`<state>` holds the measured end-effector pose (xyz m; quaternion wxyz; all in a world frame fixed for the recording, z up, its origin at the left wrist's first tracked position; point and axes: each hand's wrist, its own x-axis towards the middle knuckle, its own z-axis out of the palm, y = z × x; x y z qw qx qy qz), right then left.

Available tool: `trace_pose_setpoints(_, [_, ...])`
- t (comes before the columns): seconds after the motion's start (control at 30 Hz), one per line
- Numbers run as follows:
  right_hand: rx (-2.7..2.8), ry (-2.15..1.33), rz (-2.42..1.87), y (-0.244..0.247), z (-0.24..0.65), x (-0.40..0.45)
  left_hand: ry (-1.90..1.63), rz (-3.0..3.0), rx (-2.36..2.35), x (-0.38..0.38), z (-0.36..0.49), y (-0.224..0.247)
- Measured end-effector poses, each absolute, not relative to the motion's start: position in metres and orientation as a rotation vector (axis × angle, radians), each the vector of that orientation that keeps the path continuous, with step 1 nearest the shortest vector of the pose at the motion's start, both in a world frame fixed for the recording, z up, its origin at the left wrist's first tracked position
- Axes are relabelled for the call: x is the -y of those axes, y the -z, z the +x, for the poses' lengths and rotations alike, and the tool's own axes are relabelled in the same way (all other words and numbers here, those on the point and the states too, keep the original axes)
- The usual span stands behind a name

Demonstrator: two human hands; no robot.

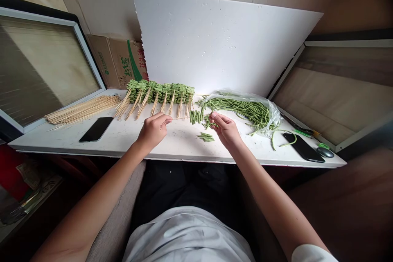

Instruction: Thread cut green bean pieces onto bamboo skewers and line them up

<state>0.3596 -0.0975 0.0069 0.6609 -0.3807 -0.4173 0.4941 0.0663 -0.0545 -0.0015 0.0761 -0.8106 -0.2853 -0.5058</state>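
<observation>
My left hand (155, 131) is closed on the blunt end of a thin wooden skewer (181, 118), which points right. Short green bean pieces (195, 117) are threaded side by side on it. At the skewer's right end, my right hand (224, 129) pinches something small, probably a bean piece, partly hidden by the fingers. Loose cut pieces (206, 136) lie on the table just below, with more between the skewer and my right hand. Behind, finished bean skewers (166, 92) are stacked in a row, their sticks toward me.
Bare skewers (82, 108) lie in a pile at the left, beside a phone (96, 129). Long beans (245, 108) fill a clear bag at the right, near another phone (303, 147) and a dark mouse (325, 152). A white board (221, 41) stands behind.
</observation>
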Motion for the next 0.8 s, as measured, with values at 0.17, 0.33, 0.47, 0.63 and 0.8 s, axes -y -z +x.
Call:
trace_pose_setpoints(0.17, [0.954,-1.151,-0.838,-0.011,0.358,0.1,1.518,-2.376,0.892,0.057,0.066,-0.003])
trace_pose_setpoints(0.33, [0.956,-1.187,-0.853,-0.01,0.36,0.099,1.493,-2.374,0.914,0.06,0.067,-0.006])
trace_pose_setpoints(0.47, [0.948,-1.276,-0.832,-0.005,0.363,0.096,1.484,-2.37,0.912,0.062,0.067,-0.009])
trace_pose_setpoints(0.63, [0.953,-1.185,-0.83,-0.005,0.36,0.096,1.501,-2.352,0.835,0.066,0.067,-0.013])
trace_pose_setpoints(0.8, [0.964,-1.123,-0.818,-0.006,0.354,0.098,1.477,-2.37,0.894,0.069,0.068,-0.013])
